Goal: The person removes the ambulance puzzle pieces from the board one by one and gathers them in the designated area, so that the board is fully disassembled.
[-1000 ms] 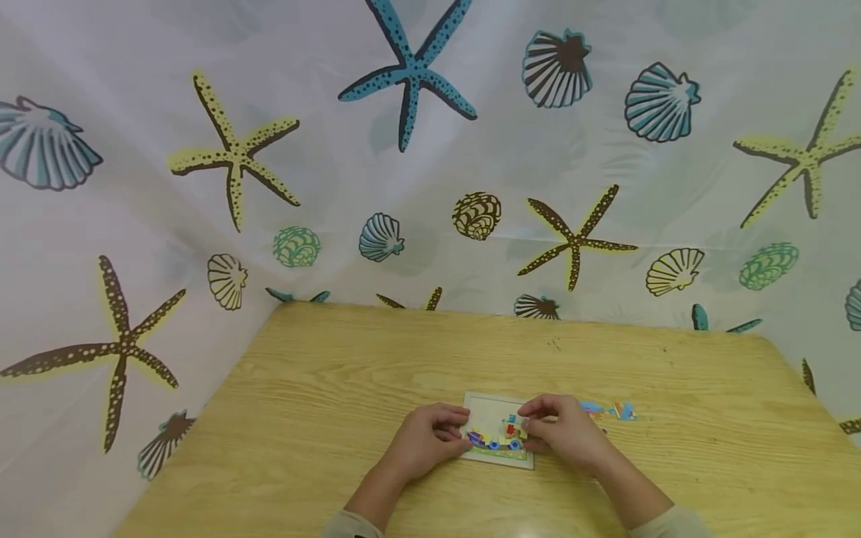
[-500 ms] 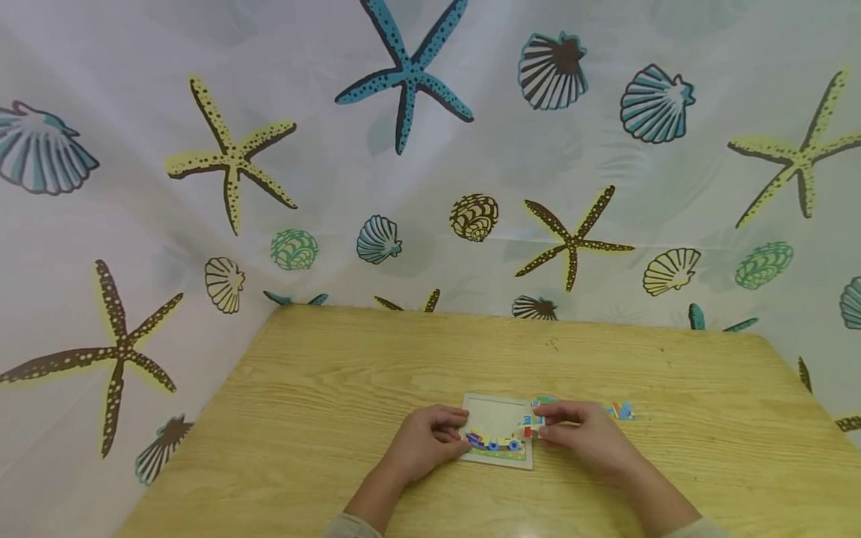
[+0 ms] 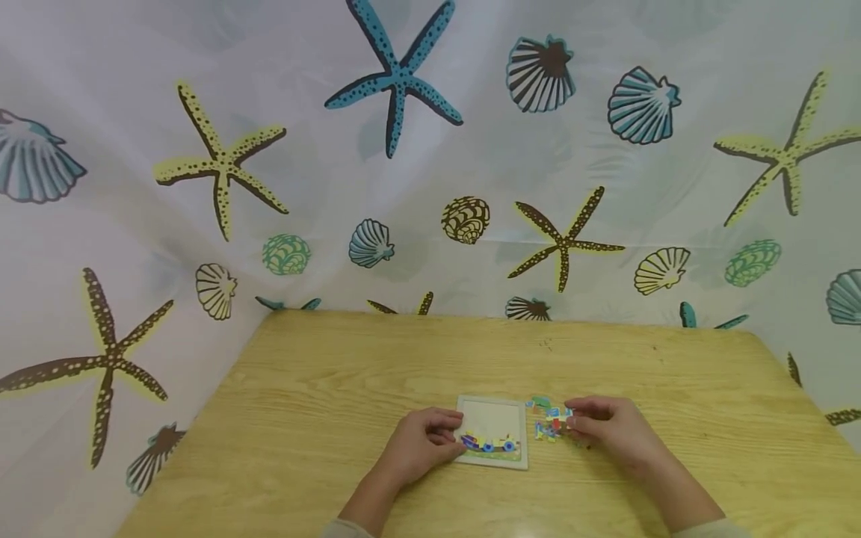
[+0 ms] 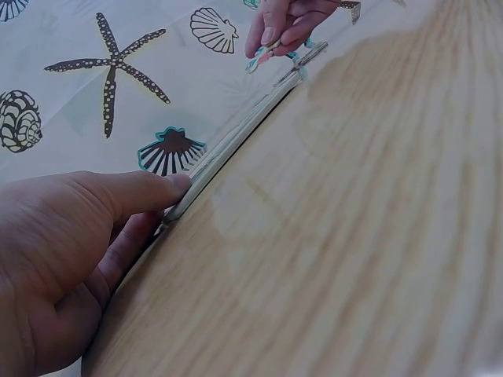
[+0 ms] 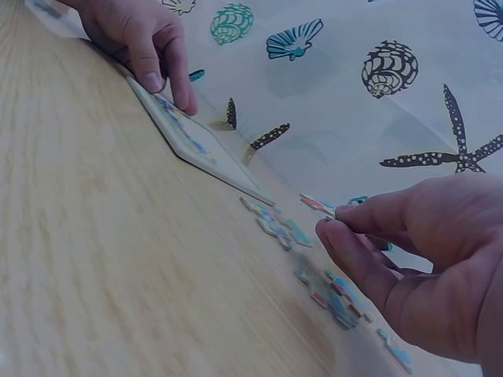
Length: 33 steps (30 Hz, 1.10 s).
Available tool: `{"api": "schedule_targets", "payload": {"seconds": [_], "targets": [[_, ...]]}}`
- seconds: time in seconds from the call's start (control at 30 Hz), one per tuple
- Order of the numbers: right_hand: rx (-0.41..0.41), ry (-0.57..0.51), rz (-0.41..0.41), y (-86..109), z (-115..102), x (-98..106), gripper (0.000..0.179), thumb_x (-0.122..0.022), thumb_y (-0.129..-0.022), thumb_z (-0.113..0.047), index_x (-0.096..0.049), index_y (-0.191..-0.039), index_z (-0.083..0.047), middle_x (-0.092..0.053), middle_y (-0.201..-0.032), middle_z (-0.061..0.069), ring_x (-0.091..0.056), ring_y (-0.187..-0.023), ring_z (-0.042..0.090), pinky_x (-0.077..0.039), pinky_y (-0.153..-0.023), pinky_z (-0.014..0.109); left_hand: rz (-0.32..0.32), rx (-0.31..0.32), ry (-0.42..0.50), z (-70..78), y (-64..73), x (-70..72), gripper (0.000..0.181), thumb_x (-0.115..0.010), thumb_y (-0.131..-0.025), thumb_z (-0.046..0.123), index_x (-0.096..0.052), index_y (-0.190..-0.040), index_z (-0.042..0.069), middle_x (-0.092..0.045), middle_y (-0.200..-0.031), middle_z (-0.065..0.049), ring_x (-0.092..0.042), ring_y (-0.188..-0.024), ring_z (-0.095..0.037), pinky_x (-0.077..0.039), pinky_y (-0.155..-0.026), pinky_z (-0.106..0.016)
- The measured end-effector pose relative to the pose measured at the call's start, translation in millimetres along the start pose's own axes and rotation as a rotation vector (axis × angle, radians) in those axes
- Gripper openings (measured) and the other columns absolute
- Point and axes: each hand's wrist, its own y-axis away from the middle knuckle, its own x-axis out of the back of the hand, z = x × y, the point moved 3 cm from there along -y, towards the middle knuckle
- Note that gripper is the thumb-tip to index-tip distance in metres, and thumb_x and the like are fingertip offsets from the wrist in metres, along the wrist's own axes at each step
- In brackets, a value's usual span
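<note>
Jigsaw piece (image 5: 317,203) up off the table, pinched between the thumb and forefinger of the right hand (image 3: 615,427); it sits to the right of the puzzle tray (image 3: 493,415), apart from it, over the loose pieces (image 5: 332,297); the print looks red, white and blue, though it is too small here to read with certainty. Over at the tray, the left hand (image 3: 422,442) holds the left edge, thumb and bent fingertips against the frame; the tray lies flat, a vehicle picture (image 3: 489,444) filling its lower part, yellow and purple with blue wheels above a green strip; above that, the backing shows bare and cream-coloured.

Loose pieces lie scattered just beside the tray's right side, some near its corner, others below the right hand; one by the tray's upper right shows green and orange; fingers hide part of the group in the head view. All of it rests on a wood-grain tabletop (image 3: 323,418); pale sleeves (image 3: 709,529) end at both wrists; behind and to the sides hangs a white curtain (image 3: 309,172), printed with shells and starfish, a big blue starfish (image 3: 400,78) high among them.
</note>
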Motion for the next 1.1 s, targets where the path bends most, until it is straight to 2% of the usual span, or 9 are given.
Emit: {"api": "schedule_targets", "payload": {"seconds": [0.23, 0.47, 0.87, 0.97, 1.1], "targets": [[-0.022, -0.017, -0.009, 4.8, -5, 25, 0.046, -0.064, -0.097, -0.006, -0.052, -0.136, 0.014, -0.065, -0.123, 0.016, -0.071, -0.101, 0.014, -0.058, -0.091, 0.031, 0.0, -0.015, 0.003, -2.9, -0.7, -1.2, 0.035, -0.083, -0.082, 0.014, -0.074, -0.114, 0.002, -0.067, -0.128, -0.01, -0.066, -0.091, -0.015, -0.056, -0.076, -0.017], [-0.043, 0.105, -0.035, 12.0, -6, 43, 0.042, -0.068, -0.095, -0.01, -0.057, -0.128, 0.014, -0.067, -0.118, 0.015, -0.07, -0.098, 0.015, -0.06, -0.087, 0.032, 0.003, -0.018, -0.001, -2.9, -1.7, -2.0, 0.034, -0.083, -0.082, 0.013, -0.074, -0.113, 0.002, -0.068, -0.127, -0.009, -0.066, -0.091, -0.014, -0.056, -0.075, -0.017], [-0.123, 0.255, 0.016, 19.1, -1, 65, 0.036, -0.069, -0.094, -0.009, -0.06, -0.12, 0.014, -0.067, -0.109, 0.016, -0.069, -0.093, 0.018, -0.062, -0.08, 0.033, 0.0, -0.008, 0.011, -0.5, 0.9, -1.6, 0.034, -0.083, -0.082, 0.012, -0.074, -0.113, 0.001, -0.067, -0.128, -0.01, -0.065, -0.091, -0.015, -0.056, -0.075, -0.017], [-0.135, 0.339, 0.056, 19.3, 0, 68, 0.03, -0.07, -0.093, -0.008, -0.064, -0.115, 0.013, -0.069, -0.102, 0.013, -0.068, -0.087, 0.017, -0.062, -0.074, 0.031, -0.002, -0.005, 0.018, -0.5, 0.9, -1.5, 0.035, -0.083, -0.082, 0.013, -0.074, -0.114, 0.002, -0.067, -0.128, -0.01, -0.065, -0.091, -0.015, -0.056, -0.076, -0.017], [-0.123, 0.546, 0.144, 21.3, -3, 66, 0.021, -0.074, -0.09, -0.013, -0.07, -0.1, 0.004, -0.069, -0.089, 0.007, -0.06, -0.077, 0.017, -0.053, -0.063, 0.029, -0.004, -0.005, 0.025, -1.2, 1.3, -1.5, 0.035, -0.083, -0.081, 0.013, -0.074, -0.113, 0.002, -0.067, -0.128, -0.01, -0.065, -0.091, -0.015, -0.056, -0.075, -0.017]]}}
